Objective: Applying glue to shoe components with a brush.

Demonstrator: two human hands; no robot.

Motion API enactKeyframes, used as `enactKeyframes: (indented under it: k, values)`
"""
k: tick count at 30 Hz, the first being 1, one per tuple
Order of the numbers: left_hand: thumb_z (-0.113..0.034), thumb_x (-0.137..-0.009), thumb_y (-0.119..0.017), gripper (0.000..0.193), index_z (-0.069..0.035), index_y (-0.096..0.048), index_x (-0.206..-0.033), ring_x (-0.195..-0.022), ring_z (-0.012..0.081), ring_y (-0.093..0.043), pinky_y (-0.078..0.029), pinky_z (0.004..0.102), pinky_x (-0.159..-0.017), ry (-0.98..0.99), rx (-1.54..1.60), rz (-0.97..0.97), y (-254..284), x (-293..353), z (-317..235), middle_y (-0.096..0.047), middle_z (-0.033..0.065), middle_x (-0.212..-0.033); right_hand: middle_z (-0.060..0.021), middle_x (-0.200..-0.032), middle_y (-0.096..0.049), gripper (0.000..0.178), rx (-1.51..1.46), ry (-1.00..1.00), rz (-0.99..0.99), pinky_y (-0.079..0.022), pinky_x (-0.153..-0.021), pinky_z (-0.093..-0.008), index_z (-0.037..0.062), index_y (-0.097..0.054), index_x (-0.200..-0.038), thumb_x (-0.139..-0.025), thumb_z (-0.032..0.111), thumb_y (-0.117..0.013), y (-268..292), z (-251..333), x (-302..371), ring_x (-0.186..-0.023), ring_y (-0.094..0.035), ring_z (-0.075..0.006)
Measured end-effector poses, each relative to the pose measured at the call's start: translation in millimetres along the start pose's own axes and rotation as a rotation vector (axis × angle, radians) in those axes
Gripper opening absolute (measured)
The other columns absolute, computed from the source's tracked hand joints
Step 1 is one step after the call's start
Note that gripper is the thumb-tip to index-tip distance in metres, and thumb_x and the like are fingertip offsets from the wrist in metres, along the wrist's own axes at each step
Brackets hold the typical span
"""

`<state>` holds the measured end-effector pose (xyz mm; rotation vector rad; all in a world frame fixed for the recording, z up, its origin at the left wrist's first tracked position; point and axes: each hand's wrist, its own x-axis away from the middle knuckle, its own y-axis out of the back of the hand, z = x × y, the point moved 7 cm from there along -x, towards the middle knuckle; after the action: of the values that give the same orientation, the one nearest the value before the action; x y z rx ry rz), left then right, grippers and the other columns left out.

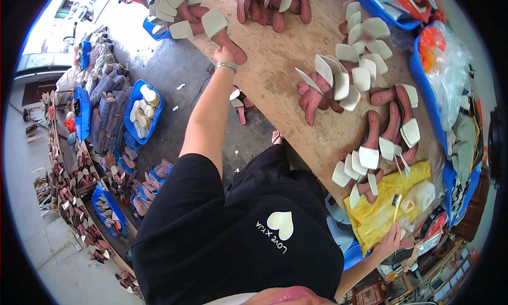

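At the far left edge of the table, my left hand [223, 55] pinches the side of a reddish-brown shoe insole [231, 46]. A cream-white flap [214, 22] spreads from the insole's far end. Down at the near right, my right hand [390, 241] is closed round the handle of a small brush [396, 212], its dark bristles pointing up. The brush is over a yellow plastic sheet [370, 220]. Close to it on the sheet stands a translucent plastic container [422, 195]. Several more insoles with white flaps [369, 158] lie between my hands.
The brown tabletop [275, 66] carries clusters of flapped insoles [317, 88]. Blue bins [431, 88] with plastic bags line its right side. On the floor at left are a blue basket [144, 111] of pale pieces, stacked grey soles [108, 104] and racks of insoles [79, 199].
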<state>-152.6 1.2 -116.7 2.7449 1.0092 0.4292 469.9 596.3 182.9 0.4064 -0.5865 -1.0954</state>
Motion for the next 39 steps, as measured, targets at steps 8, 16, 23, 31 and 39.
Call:
enactKeyframes:
  k: [8, 16, 23, 31, 39]
  values:
    - [-0.009, -0.085, -0.06, 0.028, 0.004, -0.059, -0.109, -0.093, 0.0239, -0.062, -0.049, 0.0344, -0.083, -0.081, -0.105, -0.112, -11.1, -126.0, -38.6, -0.065, 0.013, -0.1, 0.0084, -0.062, -0.041, 0.029, 0.101, -0.062, -0.214, -0.018, -0.043, -0.0198, 0.0018, -0.063, -0.115, -0.094, 0.022, -0.057, 13.9, -12.3, 8.8, -0.049, -0.027, -0.0001]
    - [-0.024, -0.072, -0.069, 0.046, -0.005, -0.052, -0.111, -0.104, 0.0349, -0.053, -0.044, 0.0444, -0.091, -0.404, -0.557, -0.39, 27.5, -181.5, -69.5, -0.052, 0.0147, -0.114, 0.005, -0.071, -0.053, 0.033, -0.178, -0.01, -0.242, -0.022, -0.044, -0.0189, 0.0008, -0.06, -0.118, -0.093, 0.023, -0.055, 23.9, -26.9, -18.7, -0.053, -0.036, -0.001]
    - [-0.011, -0.09, -0.052, 0.019, 0.005, -0.049, -0.099, -0.086, 0.0242, -0.05, -0.045, 0.0361, -0.078, -0.634, -0.062, 0.115, -5.1, 30.2, -113.5, -0.051, 0.0156, -0.097, 0.0046, -0.078, -0.058, 0.026, -0.208, -0.032, -0.375, -0.031, -0.048, -0.0161, -0.0022, -0.064, -0.11, -0.09, 0.015, -0.062, 47.2, -57.8, -11.9, -0.056, -0.044, 0.0001]
    - [0.001, -0.079, -0.056, 0.039, -0.005, -0.056, -0.117, -0.103, 0.0316, -0.057, -0.047, 0.0393, -0.089, -1.272, -0.134, 1.582, -98.2, 517.4, -135.2, -0.06, 0.0145, -0.111, 0.0079, -0.058, -0.042, 0.026, -0.359, -0.103, -0.356, -0.02, -0.042, -0.0196, -0.0027, -0.065, -0.109, -0.089, 0.015, -0.064, 38.7, -90.2, -31.4, -0.046, -0.03, -0.0006]
    - [-0.006, -0.084, -0.044, 0.048, -0.007, -0.043, -0.133, -0.125, 0.0296, -0.044, -0.033, 0.0445, -0.106, -1.859, -0.97, 1.614, -222.0, 581.9, -24.3, -0.047, 0.012, -0.136, 0.0013, -0.071, -0.062, 0.026, -0.176, -0.117, -0.373, -0.04, -0.054, -0.0213, -0.0015, -0.069, -0.103, -0.087, 0.018, -0.066, 99.1, -164.3, -67.2, -0.059, -0.052, -0.0061]
